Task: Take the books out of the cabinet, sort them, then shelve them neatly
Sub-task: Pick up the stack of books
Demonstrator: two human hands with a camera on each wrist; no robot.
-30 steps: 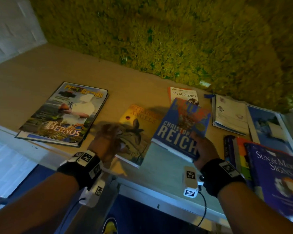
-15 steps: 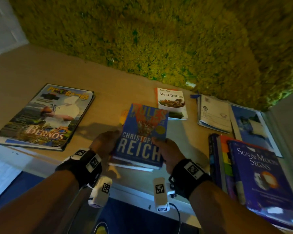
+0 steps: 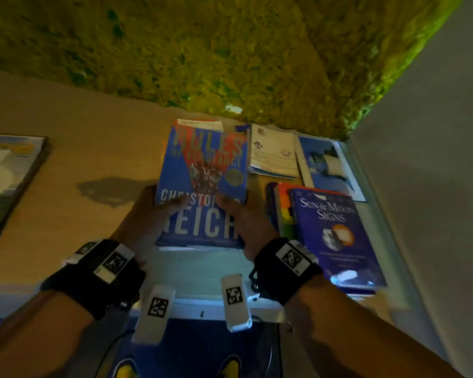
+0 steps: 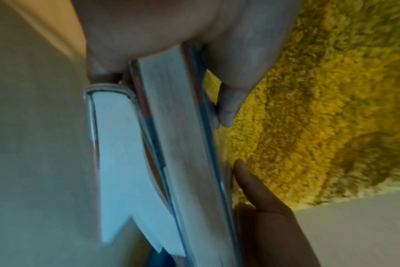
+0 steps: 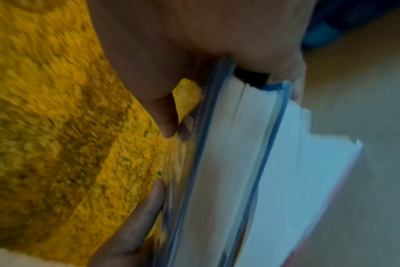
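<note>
A blue book titled "Rules of Vengeance" tops a small stack that both hands hold over the wooden shelf. My left hand grips the stack's left edge, its thumb on the blue cover. Gripping the right edge is my right hand, with its thumb on the cover too. The wrist views show a second book with white pages pressed under the blue one. The Meat Dishes book peeks out behind the stack.
A large magazine lies at the far left. To the right are a white booklet, a blue picture book, and "Sun & Moon Signs" on a colourful book. A mossy wall backs the shelf, and a plain side wall closes it on the right.
The blue book was set on the yellow-covered book, then both hands took hold of the pair. The stack has moved back and right, now covering most of Meat Dishes.
</note>
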